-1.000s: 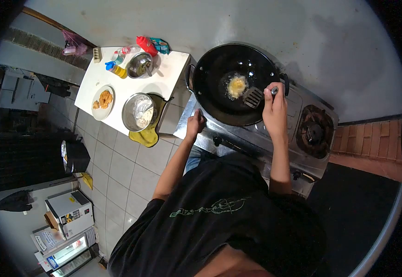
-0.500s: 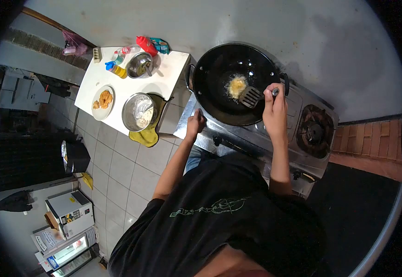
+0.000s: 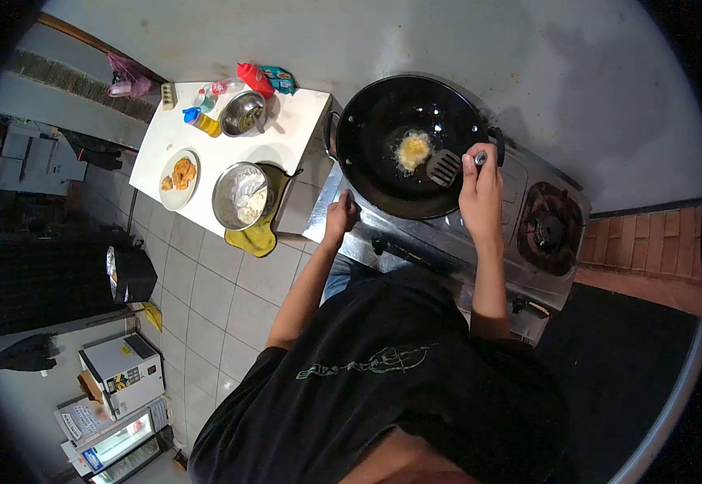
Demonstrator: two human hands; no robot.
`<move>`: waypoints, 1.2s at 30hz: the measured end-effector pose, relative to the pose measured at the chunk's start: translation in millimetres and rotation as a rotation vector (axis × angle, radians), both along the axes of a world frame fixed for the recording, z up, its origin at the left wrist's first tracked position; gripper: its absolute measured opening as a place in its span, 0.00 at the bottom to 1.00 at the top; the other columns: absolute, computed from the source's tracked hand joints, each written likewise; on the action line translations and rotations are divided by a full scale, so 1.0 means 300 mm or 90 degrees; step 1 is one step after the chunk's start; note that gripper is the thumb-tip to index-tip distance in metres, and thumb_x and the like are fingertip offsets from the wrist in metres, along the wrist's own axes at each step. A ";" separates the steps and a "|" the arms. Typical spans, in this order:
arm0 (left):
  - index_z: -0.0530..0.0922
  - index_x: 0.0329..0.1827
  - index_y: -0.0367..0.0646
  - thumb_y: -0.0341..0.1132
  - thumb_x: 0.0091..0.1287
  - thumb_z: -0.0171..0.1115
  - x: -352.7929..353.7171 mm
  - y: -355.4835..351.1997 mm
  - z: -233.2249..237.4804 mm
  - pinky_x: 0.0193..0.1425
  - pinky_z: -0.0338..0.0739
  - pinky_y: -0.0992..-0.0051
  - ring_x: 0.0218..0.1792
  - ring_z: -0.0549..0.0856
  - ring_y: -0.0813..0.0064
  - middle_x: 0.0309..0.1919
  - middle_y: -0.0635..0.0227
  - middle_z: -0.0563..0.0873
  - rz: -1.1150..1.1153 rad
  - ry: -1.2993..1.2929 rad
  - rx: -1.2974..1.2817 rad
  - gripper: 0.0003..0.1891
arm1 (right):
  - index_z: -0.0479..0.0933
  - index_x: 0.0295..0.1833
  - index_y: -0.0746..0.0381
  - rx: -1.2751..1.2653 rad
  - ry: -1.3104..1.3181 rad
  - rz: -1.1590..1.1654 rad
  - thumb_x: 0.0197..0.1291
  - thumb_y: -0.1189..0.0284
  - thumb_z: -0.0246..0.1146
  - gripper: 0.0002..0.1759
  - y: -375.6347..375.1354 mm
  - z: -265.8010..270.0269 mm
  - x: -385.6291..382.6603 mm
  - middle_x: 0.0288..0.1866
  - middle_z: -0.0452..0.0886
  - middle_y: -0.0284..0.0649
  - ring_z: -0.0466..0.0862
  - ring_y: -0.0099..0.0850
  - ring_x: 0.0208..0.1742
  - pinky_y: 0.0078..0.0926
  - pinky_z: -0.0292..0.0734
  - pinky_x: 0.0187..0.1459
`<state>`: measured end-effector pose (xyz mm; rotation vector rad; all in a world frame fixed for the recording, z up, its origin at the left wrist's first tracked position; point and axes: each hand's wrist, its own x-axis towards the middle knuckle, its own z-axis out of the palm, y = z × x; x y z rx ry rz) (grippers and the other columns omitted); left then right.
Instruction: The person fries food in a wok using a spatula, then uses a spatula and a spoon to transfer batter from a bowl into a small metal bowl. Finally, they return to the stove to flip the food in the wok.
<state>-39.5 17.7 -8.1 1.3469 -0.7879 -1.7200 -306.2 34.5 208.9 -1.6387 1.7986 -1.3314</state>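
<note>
My right hand (image 3: 481, 189) is closed around the handle of a black slotted spatula (image 3: 444, 168). The spatula's head is inside a black wok (image 3: 391, 194), just right of a pale yellow piece of frying food (image 3: 414, 151) and slightly apart from it. Bubbling oil surrounds the food. The wok sits over the left part of a steel gas stove (image 3: 431, 250), hiding what is under it. My left hand (image 3: 341, 216) is curled at the stove's left front edge, below the wok's left handle, its thumb on the metal.
A white table (image 3: 294, 133) on the left holds a plate (image 3: 169, 196) of fried pieces, a metal bowl (image 3: 220, 211) of white flour-like coating, another metal bowl (image 3: 234, 105) and several bottles. Beneath the flour bowl hangs a yellow-green cloth (image 3: 258, 239). To the right is a bare burner (image 3: 551, 229).
The spatula's head has shifted a little to the right, from touching or nearly touching the food to a small gap. My left hand has stayed put.
</note>
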 end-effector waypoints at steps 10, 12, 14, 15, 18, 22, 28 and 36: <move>0.66 0.12 0.46 0.55 0.70 0.44 -0.007 0.002 0.003 0.14 0.55 0.77 0.09 0.65 0.79 0.09 0.73 0.68 0.036 -0.098 0.027 0.30 | 0.64 0.46 0.63 0.025 -0.041 0.007 0.69 0.69 0.50 0.09 0.002 -0.004 0.001 0.36 0.73 0.53 0.74 0.56 0.38 0.41 0.70 0.41; 0.66 0.12 0.46 0.56 0.70 0.44 -0.001 -0.001 -0.012 0.14 0.54 0.77 0.09 0.64 0.79 0.09 0.73 0.67 0.027 -0.076 0.017 0.30 | 0.64 0.45 0.63 -0.021 0.002 0.005 0.69 0.69 0.50 0.08 -0.001 -0.005 0.001 0.36 0.73 0.53 0.74 0.55 0.38 0.40 0.70 0.41; 0.66 0.11 0.46 0.56 0.70 0.44 -0.001 -0.002 -0.030 0.14 0.54 0.77 0.09 0.64 0.79 0.09 0.73 0.67 0.029 -0.070 0.010 0.30 | 0.64 0.45 0.64 -0.028 0.002 0.007 0.69 0.69 0.51 0.08 -0.001 -0.002 0.005 0.36 0.73 0.52 0.74 0.55 0.37 0.40 0.70 0.41; 0.65 0.11 0.46 0.56 0.70 0.44 -0.002 -0.003 -0.030 0.14 0.53 0.77 0.09 0.64 0.80 0.09 0.73 0.67 0.031 -0.064 0.003 0.31 | 0.64 0.45 0.64 -0.035 0.002 0.009 0.68 0.69 0.51 0.08 -0.001 -0.001 0.007 0.36 0.73 0.52 0.74 0.55 0.37 0.40 0.70 0.41; 0.65 0.11 0.47 0.56 0.70 0.44 -0.002 -0.003 -0.024 0.13 0.53 0.77 0.09 0.63 0.80 0.08 0.73 0.66 0.030 -0.067 0.018 0.31 | 0.64 0.45 0.64 -0.012 -0.008 0.018 0.69 0.69 0.50 0.09 0.000 0.000 0.006 0.36 0.73 0.52 0.74 0.55 0.37 0.40 0.70 0.40; 0.65 0.10 0.47 0.56 0.71 0.44 -0.003 -0.001 -0.010 0.13 0.52 0.77 0.08 0.62 0.80 0.08 0.73 0.66 0.017 -0.047 0.010 0.31 | 0.64 0.45 0.64 -0.010 -0.008 0.000 0.69 0.68 0.50 0.09 0.001 0.009 0.005 0.35 0.73 0.52 0.74 0.55 0.38 0.40 0.70 0.40; 0.63 0.10 0.47 0.56 0.71 0.43 -0.007 0.000 0.003 0.12 0.51 0.76 0.08 0.62 0.80 0.08 0.73 0.65 0.018 -0.059 0.000 0.31 | 0.64 0.45 0.62 0.014 0.014 -0.018 0.69 0.66 0.49 0.10 -0.009 0.015 -0.008 0.33 0.73 0.48 0.75 0.45 0.35 0.35 0.69 0.42; 0.62 0.10 0.48 0.56 0.70 0.44 -0.012 0.004 0.023 0.13 0.52 0.77 0.08 0.62 0.80 0.08 0.73 0.66 0.020 -0.053 0.010 0.31 | 0.65 0.45 0.63 -0.006 0.008 -0.002 0.68 0.68 0.51 0.09 -0.016 0.035 -0.012 0.37 0.74 0.52 0.74 0.55 0.39 0.41 0.70 0.41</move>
